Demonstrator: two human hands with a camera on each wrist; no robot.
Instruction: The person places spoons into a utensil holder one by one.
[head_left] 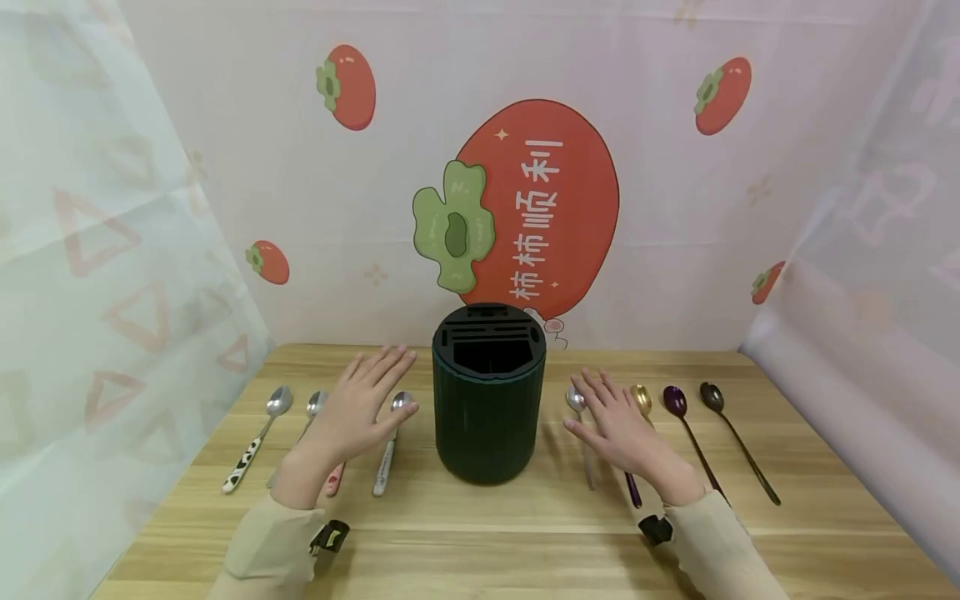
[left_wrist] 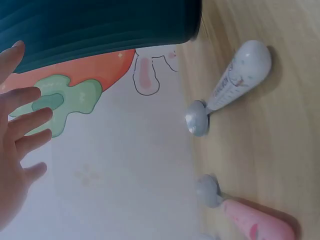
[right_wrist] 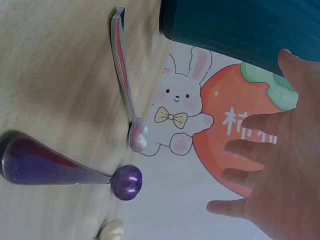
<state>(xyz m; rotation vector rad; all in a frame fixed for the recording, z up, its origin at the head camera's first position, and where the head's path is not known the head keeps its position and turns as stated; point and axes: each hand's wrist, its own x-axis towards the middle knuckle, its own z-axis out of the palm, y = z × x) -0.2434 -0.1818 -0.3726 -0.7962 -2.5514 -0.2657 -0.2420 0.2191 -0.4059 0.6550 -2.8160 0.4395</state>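
Observation:
My left hand (head_left: pixel 362 408) is held over the left-side spoons with fingers straight and spread, gripping nothing. Beneath it lie a white-handled spoon (head_left: pixel 384 468) and a pink-handled spoon (left_wrist: pixel 255 220), partly covered in the head view. My right hand (head_left: pixel 619 423), likewise spread and holding nothing, hovers above the right-side spoons. Near it are a silver spoon (right_wrist: pixel 122 70) and a spoon with a purple handle (right_wrist: pixel 50 162); a gold spoon (head_left: pixel 641 395) is partly hidden by the hand. Between both hands stands a dark green ribbed cylindrical holder (head_left: pixel 486 429) with a slotted black top.
At the far left lies a spoon with a cow-patterned handle (head_left: pixel 242 467). Farther right are a purple spoon (head_left: pixel 676 402) and a dark spoon (head_left: pixel 738 437). The wooden table (head_left: pixel 480 533) meets a white cloth backdrop (head_left: pixel 405 250) printed with persimmons; cloth also hangs on both sides.

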